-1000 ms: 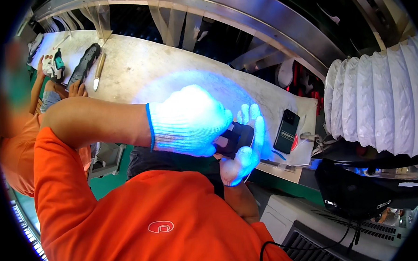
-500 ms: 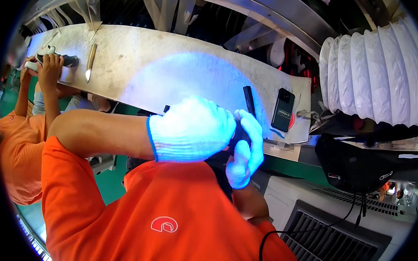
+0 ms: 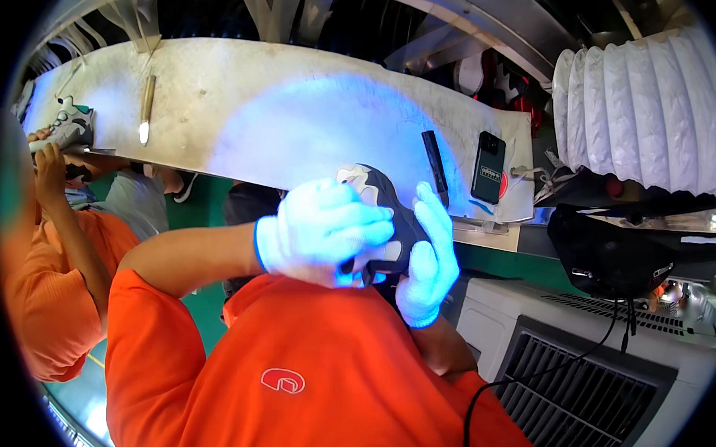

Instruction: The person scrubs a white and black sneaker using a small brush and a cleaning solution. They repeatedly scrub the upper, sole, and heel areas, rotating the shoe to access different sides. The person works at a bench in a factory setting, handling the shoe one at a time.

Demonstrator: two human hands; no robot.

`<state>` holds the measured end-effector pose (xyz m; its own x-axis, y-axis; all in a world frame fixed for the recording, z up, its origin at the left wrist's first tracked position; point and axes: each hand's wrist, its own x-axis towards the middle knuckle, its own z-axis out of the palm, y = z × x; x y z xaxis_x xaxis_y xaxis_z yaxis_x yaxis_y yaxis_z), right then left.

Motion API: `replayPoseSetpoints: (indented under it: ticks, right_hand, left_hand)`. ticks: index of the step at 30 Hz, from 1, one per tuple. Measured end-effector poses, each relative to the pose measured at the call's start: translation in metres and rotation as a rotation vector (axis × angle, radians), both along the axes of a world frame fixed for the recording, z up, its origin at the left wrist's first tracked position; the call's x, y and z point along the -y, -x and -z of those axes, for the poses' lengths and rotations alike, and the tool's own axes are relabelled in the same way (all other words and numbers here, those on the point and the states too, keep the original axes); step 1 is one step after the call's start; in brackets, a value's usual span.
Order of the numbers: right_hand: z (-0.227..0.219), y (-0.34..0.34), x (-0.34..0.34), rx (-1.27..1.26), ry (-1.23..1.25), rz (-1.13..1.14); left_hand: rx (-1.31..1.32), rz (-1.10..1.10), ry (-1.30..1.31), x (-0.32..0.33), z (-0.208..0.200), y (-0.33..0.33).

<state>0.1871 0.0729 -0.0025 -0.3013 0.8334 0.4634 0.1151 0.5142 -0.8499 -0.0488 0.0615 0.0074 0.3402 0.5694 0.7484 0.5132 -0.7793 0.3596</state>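
Observation:
A dark shoe with pale overlay panels (image 3: pixel 403 223) is held between my two hands, just in front of the table edge. My left hand (image 3: pixel 322 235), in a white knit glove, curls its fingers over the near-left side of the shoe and hides much of it. Cupped along the shoe's right side is my right hand (image 3: pixel 426 256), also gloved, fingers extended upward and thumb against the shoe. Blue light tints both gloves. Close beyond the right fingertips, a black rod-shaped thing (image 3: pixel 434 166) lies on the pale tabletop (image 3: pixel 248 92).
A dark phone (image 3: pixel 489 167) lies at the table's right end. Farther left rests a brush or knife with a tan handle (image 3: pixel 147 101). At the far left a co-worker handles another shoe (image 3: pixel 72 124). A white ribbed duct (image 3: pixel 641 123) and a black bag (image 3: pixel 607 256) are at right.
My left hand has shifted slightly left and down, turning so the fingers show. More of the shoe now shows between my hands. The co-worker's shoe has moved left.

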Motion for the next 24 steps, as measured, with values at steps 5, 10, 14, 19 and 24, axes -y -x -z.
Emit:
replayPoseSetpoints:
  ticks: [5,10,14,19,24]
  right_hand:
    - [0.010,0.038,0.017,-0.197,0.140,0.020]
    - [0.022,0.028,-0.024,0.002,0.163,-0.019]
    - [0.079,-0.002,-0.139,0.679,-0.261,0.617]
    - [0.117,-0.013,-0.154,0.923,-0.086,0.425]
    - [0.070,0.022,-0.144,-0.015,0.770,-0.112]
  left_hand:
    - [0.084,-0.047,0.355,-0.015,-0.043,0.054]
    - [0.159,-0.151,0.519,0.037,-0.033,0.050]
    - [0.108,-0.286,0.709,0.047,-0.048,0.062]
    - [0.065,-0.431,0.861,0.051,-0.043,0.080]
    - [0.101,-0.482,0.926,0.049,-0.041,0.089]
